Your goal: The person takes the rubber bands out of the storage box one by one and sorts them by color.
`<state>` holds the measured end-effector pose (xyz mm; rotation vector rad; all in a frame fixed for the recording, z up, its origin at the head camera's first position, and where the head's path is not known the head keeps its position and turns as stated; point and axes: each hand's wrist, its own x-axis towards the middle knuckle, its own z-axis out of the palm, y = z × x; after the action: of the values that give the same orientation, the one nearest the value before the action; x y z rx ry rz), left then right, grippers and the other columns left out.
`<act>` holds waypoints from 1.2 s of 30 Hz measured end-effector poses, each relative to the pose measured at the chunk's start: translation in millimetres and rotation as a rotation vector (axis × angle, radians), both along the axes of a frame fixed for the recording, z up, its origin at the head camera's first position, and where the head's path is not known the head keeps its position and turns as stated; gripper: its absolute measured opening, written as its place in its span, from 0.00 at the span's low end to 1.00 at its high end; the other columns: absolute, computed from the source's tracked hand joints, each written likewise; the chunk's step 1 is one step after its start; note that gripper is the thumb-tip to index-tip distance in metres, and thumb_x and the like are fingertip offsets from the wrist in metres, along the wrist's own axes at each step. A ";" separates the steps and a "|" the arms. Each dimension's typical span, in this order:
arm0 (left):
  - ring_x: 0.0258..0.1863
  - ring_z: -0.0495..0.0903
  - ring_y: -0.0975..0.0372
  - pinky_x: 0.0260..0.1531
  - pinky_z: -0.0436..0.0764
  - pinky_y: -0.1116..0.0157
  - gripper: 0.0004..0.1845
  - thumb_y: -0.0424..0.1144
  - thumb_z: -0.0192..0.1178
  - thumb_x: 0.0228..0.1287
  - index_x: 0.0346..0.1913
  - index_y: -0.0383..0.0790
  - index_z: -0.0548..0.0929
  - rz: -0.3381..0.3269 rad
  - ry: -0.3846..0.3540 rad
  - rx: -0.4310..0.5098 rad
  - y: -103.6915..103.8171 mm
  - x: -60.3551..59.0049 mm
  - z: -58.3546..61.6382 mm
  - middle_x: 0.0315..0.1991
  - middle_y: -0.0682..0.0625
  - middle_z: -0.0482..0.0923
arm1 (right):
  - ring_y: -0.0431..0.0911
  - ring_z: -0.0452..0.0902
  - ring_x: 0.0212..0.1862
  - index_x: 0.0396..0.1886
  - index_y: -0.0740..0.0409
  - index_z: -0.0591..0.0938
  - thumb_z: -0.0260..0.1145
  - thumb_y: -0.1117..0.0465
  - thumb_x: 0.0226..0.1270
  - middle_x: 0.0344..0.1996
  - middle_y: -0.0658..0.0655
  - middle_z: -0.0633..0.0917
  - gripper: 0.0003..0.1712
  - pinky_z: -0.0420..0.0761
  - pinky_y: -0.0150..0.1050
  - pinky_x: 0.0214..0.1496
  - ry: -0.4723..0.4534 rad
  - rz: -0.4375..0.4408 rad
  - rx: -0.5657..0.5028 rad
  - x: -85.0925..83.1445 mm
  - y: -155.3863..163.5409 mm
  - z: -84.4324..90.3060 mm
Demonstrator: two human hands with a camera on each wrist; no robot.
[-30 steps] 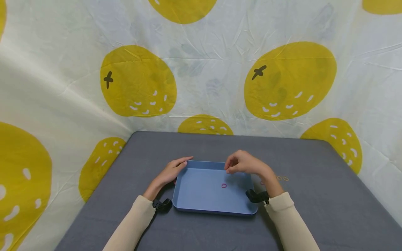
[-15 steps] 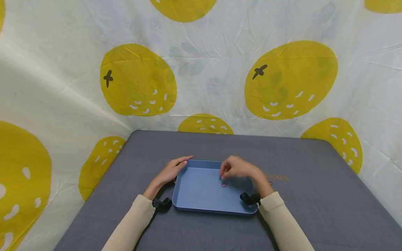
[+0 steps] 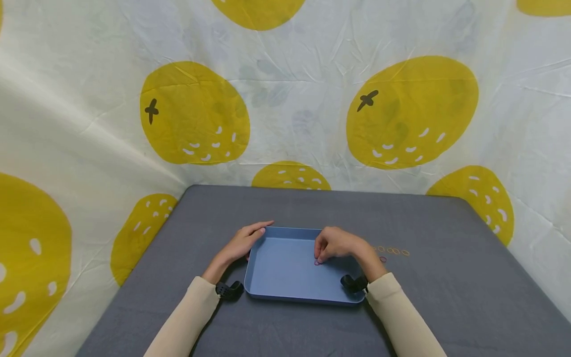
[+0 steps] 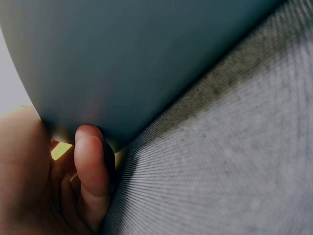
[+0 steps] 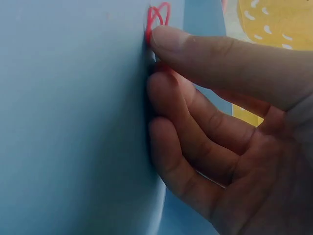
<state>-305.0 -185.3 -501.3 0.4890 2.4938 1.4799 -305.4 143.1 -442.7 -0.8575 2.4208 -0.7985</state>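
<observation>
A shallow blue tray [image 3: 281, 277] lies on the grey table [image 3: 312, 208]. My left hand [image 3: 243, 243] rests at its far left corner, fingers straight along the rim. In the left wrist view the thumb [image 4: 90, 166] lies against the tray's outer wall [image 4: 122, 58]. My right hand [image 3: 336, 244] is down inside the tray, fingers curled. Its thumb and forefinger pinch a pink rubber band [image 3: 318, 262] against the tray floor. In the right wrist view the band's red loops [image 5: 159, 14] poke out beside the thumb tip, over the tray floor [image 5: 73, 122].
A short row of yellow rubber bands [image 3: 392, 251] and a pink one [image 3: 382, 259] lie on the table just right of the tray. A white cloth with yellow fruit prints [image 3: 192, 114] walls in the table at the back and sides.
My right hand has come down and to the left, from above the tray's far edge onto the pink band on the tray floor. The left hand has stayed put.
</observation>
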 end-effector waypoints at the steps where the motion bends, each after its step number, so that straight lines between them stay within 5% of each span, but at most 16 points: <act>1: 0.09 0.70 0.58 0.13 0.77 0.58 0.22 0.53 0.46 0.84 0.75 0.62 0.73 0.000 0.001 0.000 0.1 -0.1 -0.1 0.71 0.44 0.74 | 0.38 0.74 0.26 0.26 0.55 0.89 0.77 0.69 0.59 0.23 0.47 0.84 0.06 0.75 0.32 0.30 0.008 -0.004 0.011 0.6 -0.6 0.3; 16: 0.08 0.67 0.57 0.12 0.78 0.57 0.23 0.52 0.46 0.84 0.75 0.61 0.72 -0.002 -0.005 0.014 -0.2 -1.3 -1.9 0.74 0.45 0.72 | 0.38 0.72 0.24 0.25 0.54 0.88 0.72 0.68 0.63 0.20 0.46 0.82 0.09 0.72 0.31 0.27 0.029 0.002 0.035 0.7 -0.7 -0.8; 36: 0.10 0.71 0.58 0.13 0.77 0.57 0.22 0.52 0.47 0.84 0.75 0.62 0.73 0.009 -0.010 0.009 -0.2 -0.2 -1.7 0.73 0.46 0.73 | 0.42 0.81 0.27 0.29 0.61 0.87 0.68 0.71 0.66 0.25 0.53 0.87 0.06 0.81 0.35 0.31 -0.002 -0.006 -0.074 1.7 9.3 9.8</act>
<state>-305.3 -185.5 -503.0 0.4718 2.4862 1.4941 -303.7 152.4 -432.8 -0.8769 2.4062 -0.8953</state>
